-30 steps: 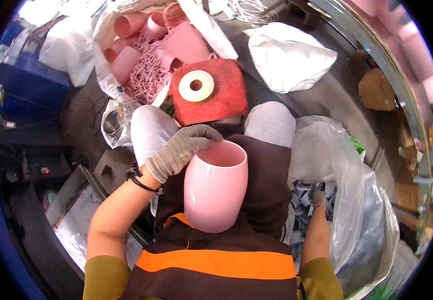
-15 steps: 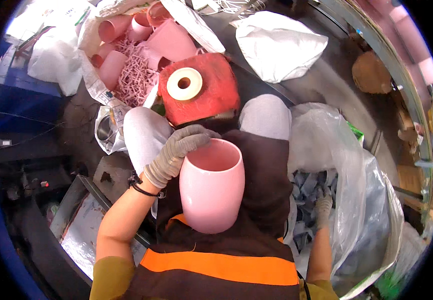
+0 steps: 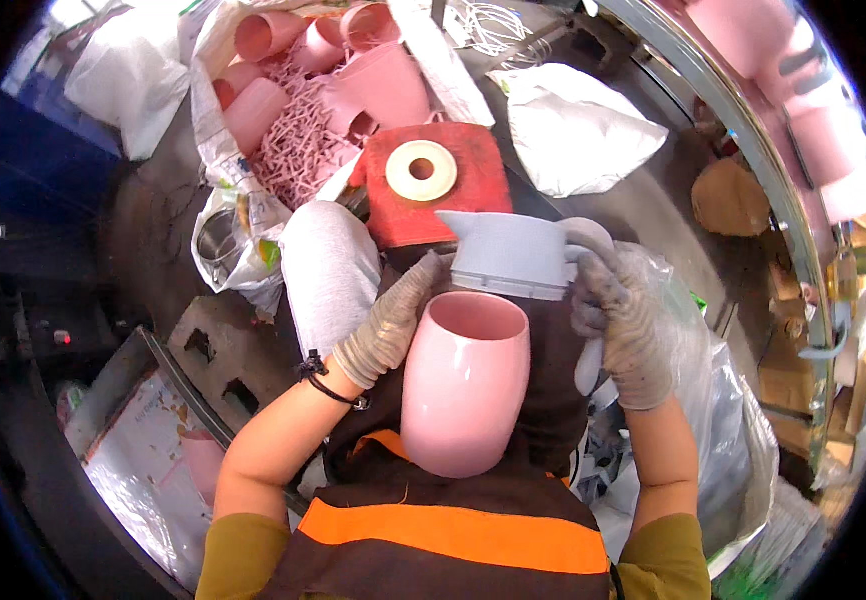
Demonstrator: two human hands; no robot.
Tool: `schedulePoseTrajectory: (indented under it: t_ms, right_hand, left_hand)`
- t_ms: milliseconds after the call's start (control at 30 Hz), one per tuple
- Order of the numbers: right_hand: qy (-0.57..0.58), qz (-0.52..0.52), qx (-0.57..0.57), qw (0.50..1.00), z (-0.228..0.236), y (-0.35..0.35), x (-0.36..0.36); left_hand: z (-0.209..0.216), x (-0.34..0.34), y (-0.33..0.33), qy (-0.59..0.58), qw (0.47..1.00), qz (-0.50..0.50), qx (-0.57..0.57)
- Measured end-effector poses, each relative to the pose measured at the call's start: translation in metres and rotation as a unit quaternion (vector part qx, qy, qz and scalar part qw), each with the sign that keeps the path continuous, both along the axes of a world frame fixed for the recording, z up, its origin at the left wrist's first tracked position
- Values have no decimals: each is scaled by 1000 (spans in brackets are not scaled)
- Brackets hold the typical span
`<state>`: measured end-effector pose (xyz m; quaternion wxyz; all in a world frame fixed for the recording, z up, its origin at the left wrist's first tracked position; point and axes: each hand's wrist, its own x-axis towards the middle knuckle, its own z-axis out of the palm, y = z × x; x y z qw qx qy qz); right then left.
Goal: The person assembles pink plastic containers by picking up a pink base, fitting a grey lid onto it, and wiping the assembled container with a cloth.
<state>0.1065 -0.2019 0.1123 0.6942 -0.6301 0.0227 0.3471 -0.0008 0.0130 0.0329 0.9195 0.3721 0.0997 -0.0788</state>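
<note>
Inspected: one seated worker with a pink vessel (image 3: 463,400) on the lap, its open mouth facing up, resting against a dark apron (image 3: 373,572) with an orange band. I find a grey spouted piece (image 3: 510,255) held just beyond the vessel's rim, its pointed spout directed to the left; whether it touches the rim I cannot tell. The right hand (image 3: 618,320), gloved, is clamped on the right end of this piece, to the right of the vessel's mouth. The left hand (image 3: 393,330), also gloved, is at the left side of the vessel, fingertips close to the grey piece; whether they grip anything I cannot tell. Beyond the vessel sits a red block (image 3: 483,150) with a cream ring (image 3: 398,174) on top. Beyond the vessel and to its left, an open sack (image 3: 207,135) contains pink parts (image 3: 255,115). A white bag (image 3: 578,130) lies beyond the vessel to the right, and a clear plastic bag (image 3: 728,440) stands to its right
</note>
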Motion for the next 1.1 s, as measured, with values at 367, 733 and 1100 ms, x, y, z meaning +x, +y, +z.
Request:
schedulePoseTrajectory:
  t_ms: [367, 733, 1100]
  right_hand:
    - [22, 48, -34, 998, -34, 18, -6]
    - [-135, 13, -37, 990, -78, 0, -19]
    - [-219, 45, -71, 972, -96, 3, -21]
  left_hand:
    - [-17, -3, 5, 43, 991, 39, -124]
    - [-8, -3, 1, -16, 998, -27, -54]
    - [-13, -6, 5, -4, 988, -96, 120]
